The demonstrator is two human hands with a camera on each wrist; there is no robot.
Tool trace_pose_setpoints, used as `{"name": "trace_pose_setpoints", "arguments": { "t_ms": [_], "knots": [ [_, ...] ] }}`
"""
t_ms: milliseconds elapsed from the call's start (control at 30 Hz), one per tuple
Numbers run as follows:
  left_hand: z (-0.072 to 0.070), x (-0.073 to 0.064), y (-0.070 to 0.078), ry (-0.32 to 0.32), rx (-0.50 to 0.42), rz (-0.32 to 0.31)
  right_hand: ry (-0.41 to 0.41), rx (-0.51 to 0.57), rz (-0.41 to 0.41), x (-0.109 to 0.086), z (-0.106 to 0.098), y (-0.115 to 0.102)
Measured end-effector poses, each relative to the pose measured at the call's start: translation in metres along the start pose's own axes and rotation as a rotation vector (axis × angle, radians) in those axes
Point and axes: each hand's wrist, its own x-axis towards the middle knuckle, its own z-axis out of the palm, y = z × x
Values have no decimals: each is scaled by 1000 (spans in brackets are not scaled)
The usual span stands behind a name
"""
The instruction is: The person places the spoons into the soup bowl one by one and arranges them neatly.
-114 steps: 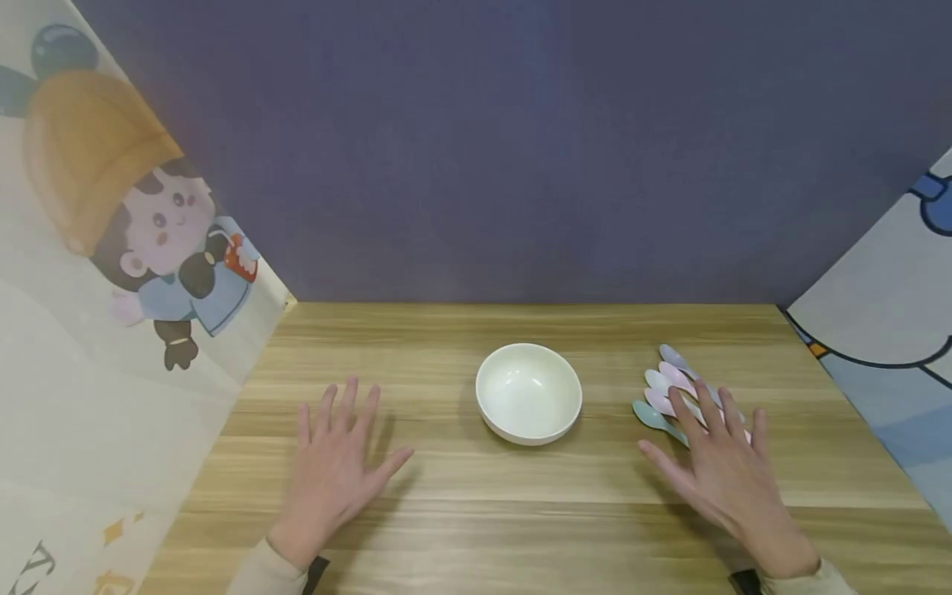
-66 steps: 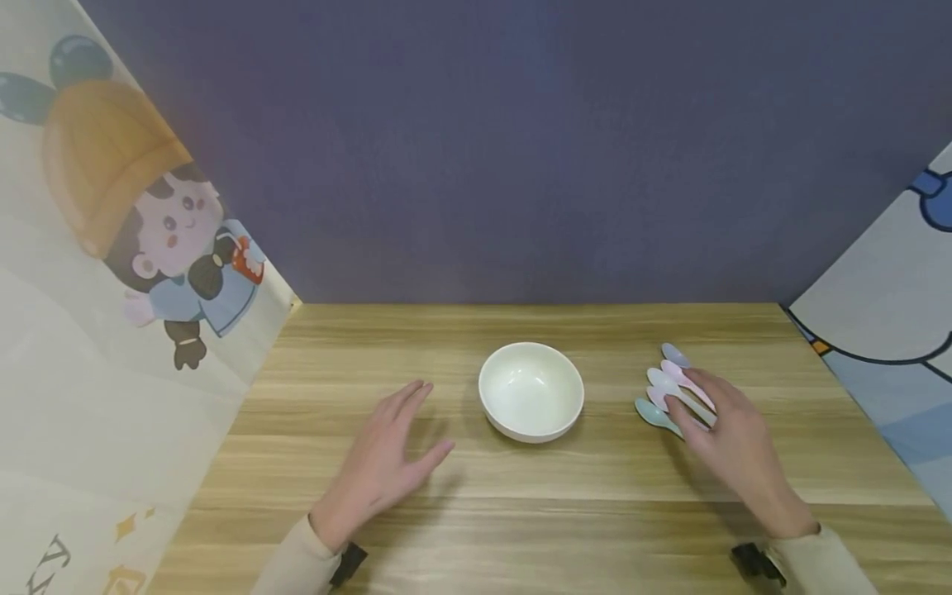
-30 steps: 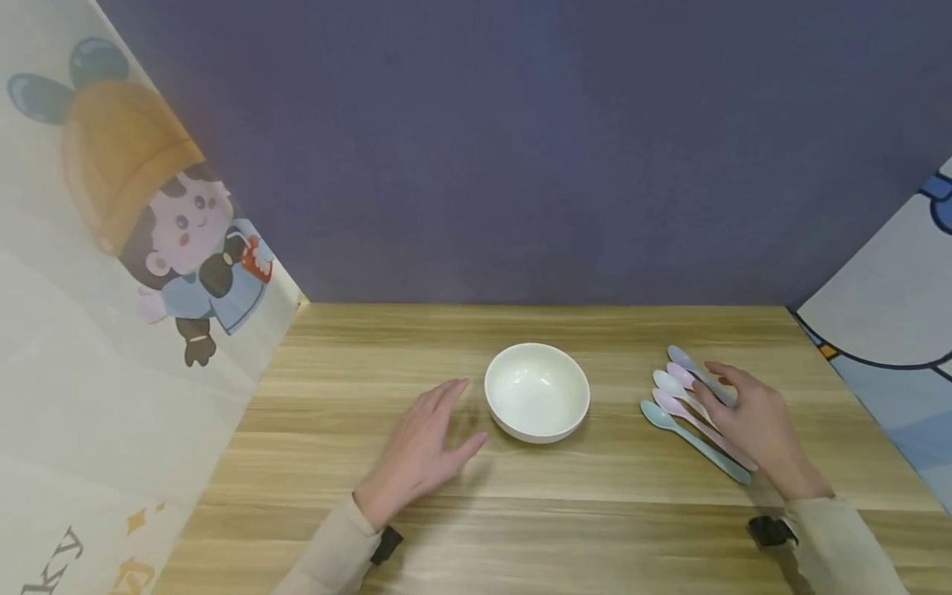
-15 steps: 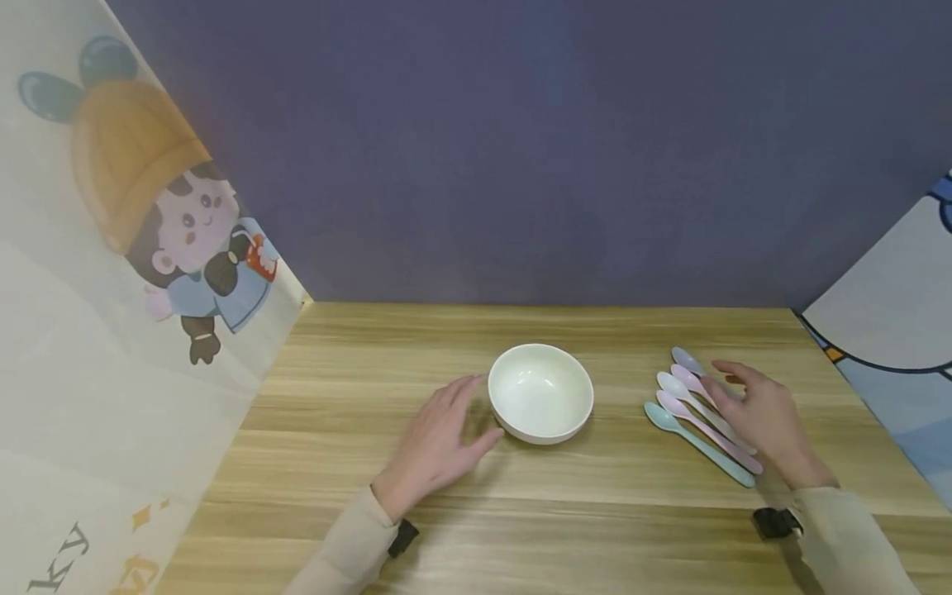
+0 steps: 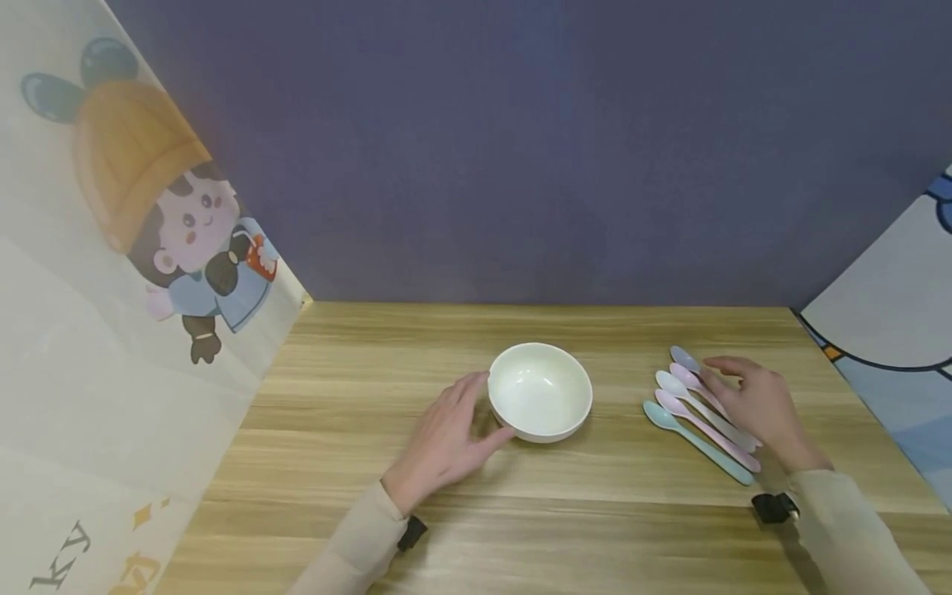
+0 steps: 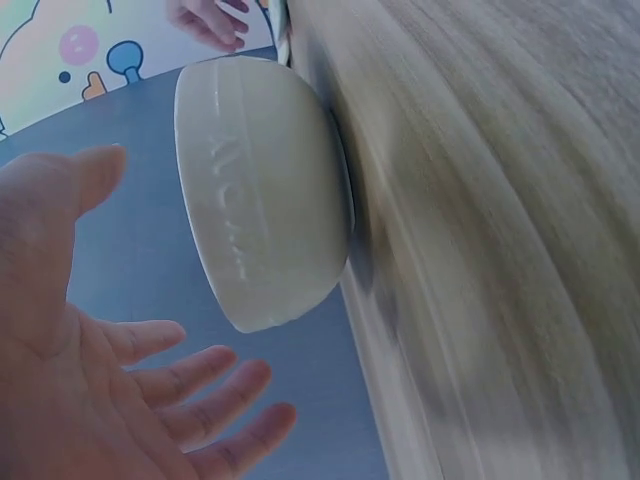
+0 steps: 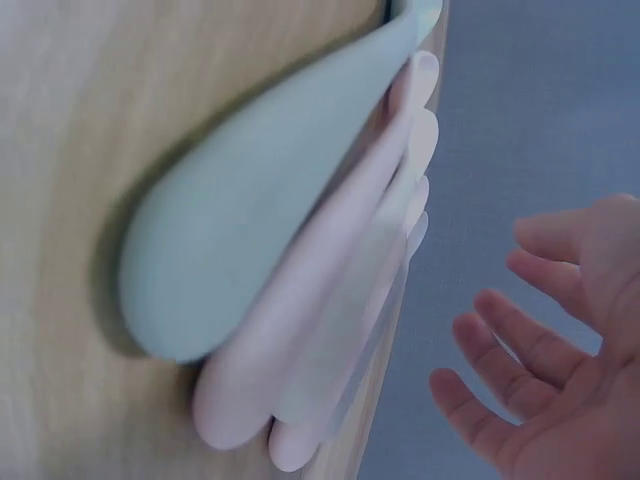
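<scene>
A white bowl [image 5: 539, 392] stands upright on the wooden table. Close to its left side is my left hand [image 5: 440, 438], thumb apart from the fingers; the left wrist view shows a gap between that hand [image 6: 110, 370] and the bowl [image 6: 260, 200]. Several pastel spoons lie fanned side by side at the right: a green spoon [image 5: 702, 446] nearest me, then pink and white ones, with a lavender spoon [image 5: 684, 359] farthest. Over their handles hovers my right hand [image 5: 762, 409], fingers loosely bent and holding nothing. It hides part of the far handles.
The wooden table [image 5: 446, 537] ends at a dark blue-grey panel [image 5: 535, 165] behind. Cartoon-printed panels stand at the left [image 5: 186, 264] and right [image 5: 892, 297]. Table surface lies between the bowl and the spoons.
My left hand has moved right, up to the bowl's side. My right hand went from spread fingers over the spoons to bent fingers near the far ones. Bowl and spoons appear unmoved.
</scene>
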Motion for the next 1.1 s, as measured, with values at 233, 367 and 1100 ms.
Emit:
{"name": "trace_pose_setpoints", "arguments": {
  "t_ms": [233,367,1100],
  "knots": [
    [6,4,-2,-10,-4,-13,-51,-30,9,8,-3,8],
    [9,7,-4,-15,-11,-20,-105,-53,55,11,-4,15],
    [16,15,-4,-59,-21,-50,-203,-69,191,20,6,36]
  ]
}}
